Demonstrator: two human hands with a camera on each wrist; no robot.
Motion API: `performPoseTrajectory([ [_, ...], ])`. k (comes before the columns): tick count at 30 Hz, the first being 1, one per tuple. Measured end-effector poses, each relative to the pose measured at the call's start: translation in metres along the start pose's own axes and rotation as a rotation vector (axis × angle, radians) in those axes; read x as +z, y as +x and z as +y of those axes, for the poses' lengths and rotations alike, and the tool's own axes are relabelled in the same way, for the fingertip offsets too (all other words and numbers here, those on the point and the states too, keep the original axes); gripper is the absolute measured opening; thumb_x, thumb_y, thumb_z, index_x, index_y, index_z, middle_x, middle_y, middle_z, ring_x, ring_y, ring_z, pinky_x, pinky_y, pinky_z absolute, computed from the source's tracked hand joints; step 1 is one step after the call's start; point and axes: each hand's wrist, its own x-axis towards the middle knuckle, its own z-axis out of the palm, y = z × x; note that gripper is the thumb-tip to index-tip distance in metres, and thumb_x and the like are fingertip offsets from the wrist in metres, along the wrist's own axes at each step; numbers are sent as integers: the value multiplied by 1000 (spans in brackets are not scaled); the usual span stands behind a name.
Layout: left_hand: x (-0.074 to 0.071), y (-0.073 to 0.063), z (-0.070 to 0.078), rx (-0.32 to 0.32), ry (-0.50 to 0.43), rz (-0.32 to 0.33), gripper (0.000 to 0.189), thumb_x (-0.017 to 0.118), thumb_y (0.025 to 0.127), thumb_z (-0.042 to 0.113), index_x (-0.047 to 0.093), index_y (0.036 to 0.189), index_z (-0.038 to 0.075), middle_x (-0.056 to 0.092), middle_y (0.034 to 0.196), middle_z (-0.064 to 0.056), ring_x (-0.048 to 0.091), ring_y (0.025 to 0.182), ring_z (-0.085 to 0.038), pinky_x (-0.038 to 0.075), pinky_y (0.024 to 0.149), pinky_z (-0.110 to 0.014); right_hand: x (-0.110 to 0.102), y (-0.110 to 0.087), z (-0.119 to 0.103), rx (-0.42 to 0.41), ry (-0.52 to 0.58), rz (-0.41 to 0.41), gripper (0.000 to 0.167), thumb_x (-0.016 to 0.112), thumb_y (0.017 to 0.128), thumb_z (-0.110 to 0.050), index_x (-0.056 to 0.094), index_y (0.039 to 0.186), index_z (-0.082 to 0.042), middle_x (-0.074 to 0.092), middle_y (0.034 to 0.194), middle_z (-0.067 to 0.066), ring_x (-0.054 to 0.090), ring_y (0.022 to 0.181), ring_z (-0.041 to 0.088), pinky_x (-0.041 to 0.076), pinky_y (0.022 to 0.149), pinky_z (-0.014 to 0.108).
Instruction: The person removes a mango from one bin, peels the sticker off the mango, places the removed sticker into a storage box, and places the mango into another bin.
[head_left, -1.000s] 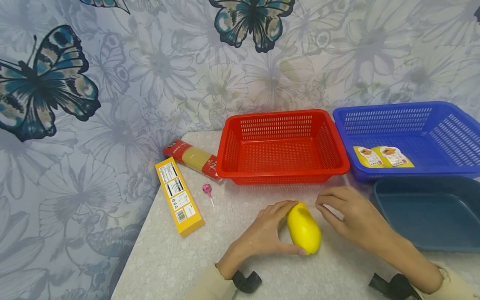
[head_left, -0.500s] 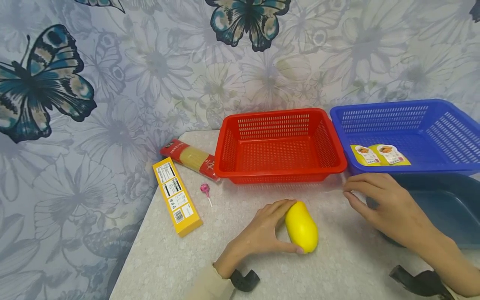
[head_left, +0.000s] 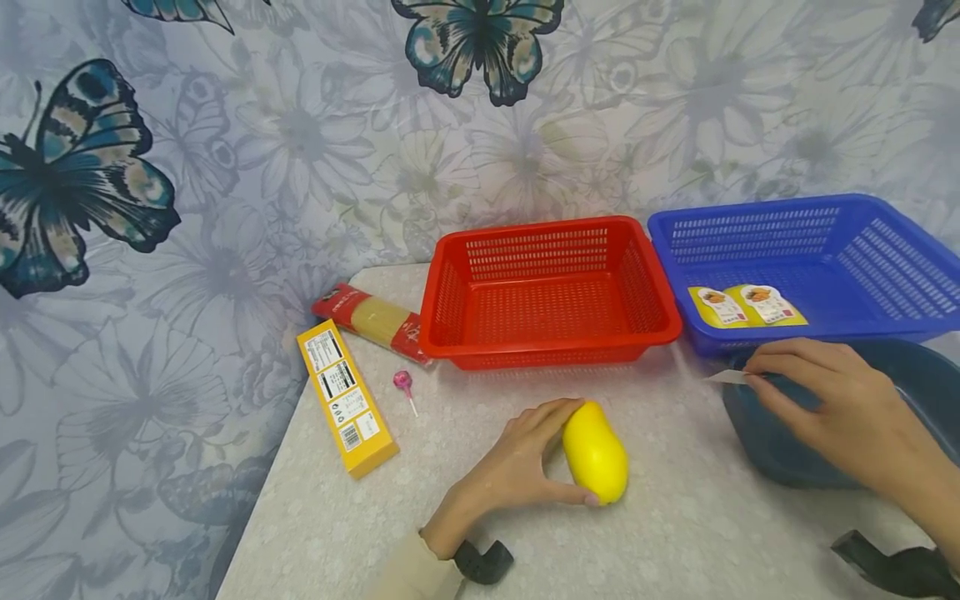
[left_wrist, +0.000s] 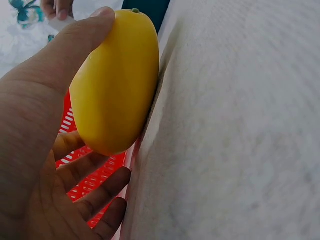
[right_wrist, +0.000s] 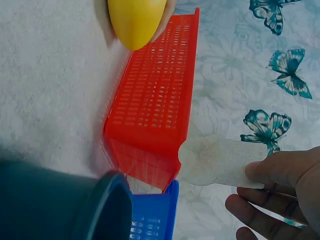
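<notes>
My left hand (head_left: pixel 510 462) rests on the table around a yellow mango (head_left: pixel 596 454), thumb at its near end and fingertips at its far end. In the left wrist view the mango (left_wrist: pixel 117 85) lies against the table, its small stem spot (left_wrist: pixel 135 10) upward. My right hand (head_left: pixel 840 408) is raised over the left part of a dark teal basin (head_left: pixel 783 446). Between thumb and fingers it pinches a thin whitish sticker (head_left: pixel 727 377). The right wrist view shows that sticker (right_wrist: pixel 215 160) broadside, rounded at one end, pale and faintly smudged; no print is visible on this side.
A red basket (head_left: pixel 555 348) stands behind the mango. Two yellow pieces with mango labels (head_left: pixel 761 304) lie in the blue basket (head_left: pixel 802 271). At left are a yellow box (head_left: pixel 348 404), a bag of noodles (head_left: pixel 378 321) and a pink lollipop (head_left: pixel 403 381).
My right hand has drawn away from the mango to the right, carrying the sticker over to the teal basin. The left hand has kept its hold on the mango.
</notes>
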Motion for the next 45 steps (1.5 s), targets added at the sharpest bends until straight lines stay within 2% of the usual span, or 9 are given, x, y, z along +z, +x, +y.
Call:
performPoseTrajectory([
  [7, 1, -1, -1, 0, -5, 1, 107, 77, 71, 70, 25, 158, 37, 29, 157, 16, 34, 140, -14, 29, 112, -51, -7, -7, 11, -11, -29, 21, 70, 38, 101, -63, 72, 88, -4, 68, 91, 8, 60, 86, 29, 21, 98, 4],
  [12, 0, 0, 0, 4, -3, -1, 107, 77, 71, 70, 26, 158, 35, 29, 157, 16, 34, 139, -15, 29, 112, -51, -12, -12, 21, -22, -52, 31, 69, 39, 101, -62, 73, 88, -4, 69, 91, 8, 63, 79, 28, 33, 88, 5],
  [20, 0, 0, 0, 4, -12, -4, 108, 78, 71, 70, 26, 158, 34, 29, 157, 16, 33, 140, -15, 28, 112, -52, -19, -22, 32, 25, -118, 22, 75, 37, 99, -67, 73, 86, -2, 67, 87, 12, 63, 72, 32, 41, 65, 27],
  [24, -1, 1, 1, 0, -17, -9, 107, 78, 71, 69, 26, 158, 34, 29, 157, 16, 33, 140, -15, 27, 113, -52, -21, -29, 38, 40, -118, 32, 76, 38, 98, -66, 73, 84, 0, 65, 75, 8, 58, 61, 23, 40, 55, 22],
  [28, -1, 1, 1, 0, -17, -12, 107, 79, 71, 68, 25, 158, 35, 29, 157, 16, 32, 141, -15, 27, 113, -52, -23, -35, 42, 60, -108, 8, 79, 35, 98, -67, 72, 85, 2, 63, 68, 5, 49, 52, 11, 32, 44, 15],
  [38, 0, 1, 0, -10, -10, -11, 108, 80, 71, 67, 25, 158, 35, 29, 158, 15, 31, 142, -15, 26, 114, -50, -25, -41, 47, 64, -93, -72, 82, 26, 98, -67, 71, 94, 2, 66, 79, 8, 53, 56, 15, 40, 58, 9],
  [41, 0, 1, 1, -10, -13, -13, 108, 80, 70, 67, 25, 158, 35, 29, 158, 15, 30, 142, -15, 26, 114, -51, -26, -44, 48, 61, -69, -109, 47, 49, 103, -39, 70, 99, 3, 67, 86, 12, 45, 53, 5, 36, 53, 10],
  [43, 0, 1, 1, -8, -13, -12, 108, 80, 70, 68, 25, 158, 36, 29, 158, 15, 31, 142, -15, 26, 114, -50, -27, -46, 47, 78, -71, -144, 20, 61, 94, -14, 69, 102, 3, 66, 89, 14, 38, 52, 0, 32, 48, 11],
  [45, 0, 1, 1, -4, -14, -9, 108, 80, 70, 68, 25, 158, 36, 29, 158, 15, 31, 142, -15, 26, 114, -50, -28, -47, 46, 99, -80, -173, 24, 66, 80, 5, 68, 104, 3, 65, 91, 16, 31, 53, -4, 29, 45, 13],
])
